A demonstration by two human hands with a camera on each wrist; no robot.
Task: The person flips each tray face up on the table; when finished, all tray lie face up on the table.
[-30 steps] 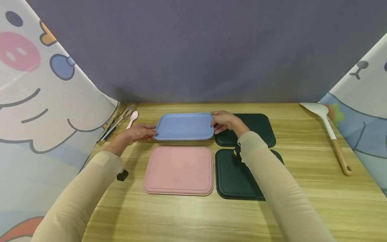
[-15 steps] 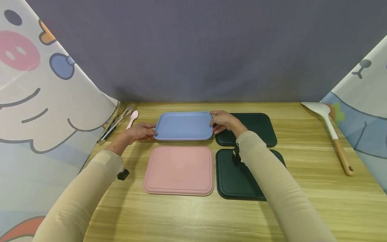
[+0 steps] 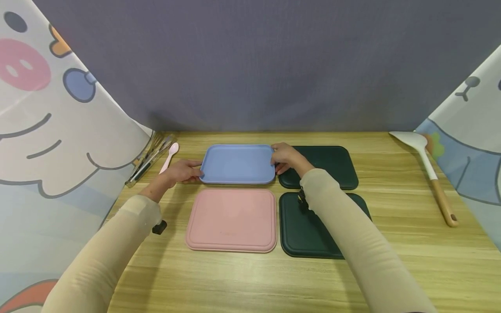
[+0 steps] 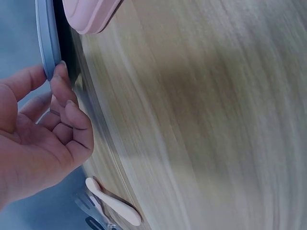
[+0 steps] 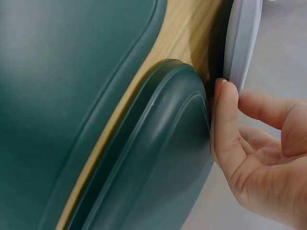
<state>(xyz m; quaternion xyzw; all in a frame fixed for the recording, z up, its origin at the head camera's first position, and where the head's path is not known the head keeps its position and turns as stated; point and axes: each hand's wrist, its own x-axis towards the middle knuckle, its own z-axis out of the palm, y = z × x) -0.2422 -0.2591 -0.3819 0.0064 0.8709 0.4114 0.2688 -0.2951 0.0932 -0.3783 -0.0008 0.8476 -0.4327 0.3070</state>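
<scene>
A blue rectangular tray (image 3: 238, 163) is held between both hands behind the pink board. My left hand (image 3: 182, 171) pinches its left end, and in the left wrist view the thumb and fingertips grip the rim of the tray (image 4: 47, 38). At the other end my right hand (image 3: 287, 157) pinches the rim; the right wrist view shows the thumb on one side of the tray (image 5: 242, 43) and fingers on the other. The tray lies close over the table; a dark gap shows under its edge in both wrist views.
In front lies a pink rectangular board (image 3: 232, 221). Two dark green boards, a back one (image 3: 328, 167) and a front one (image 3: 309, 234), lie to the right. A pink spoon (image 3: 170, 156) and metal utensils (image 3: 150, 158) are at the left; a white wooden-handled turner (image 3: 424, 165) lies far right.
The blue tray has come down slightly toward the table and sits a little flatter. Both hands keep hold of its ends and have moved with it. The boards and utensils stay put.
</scene>
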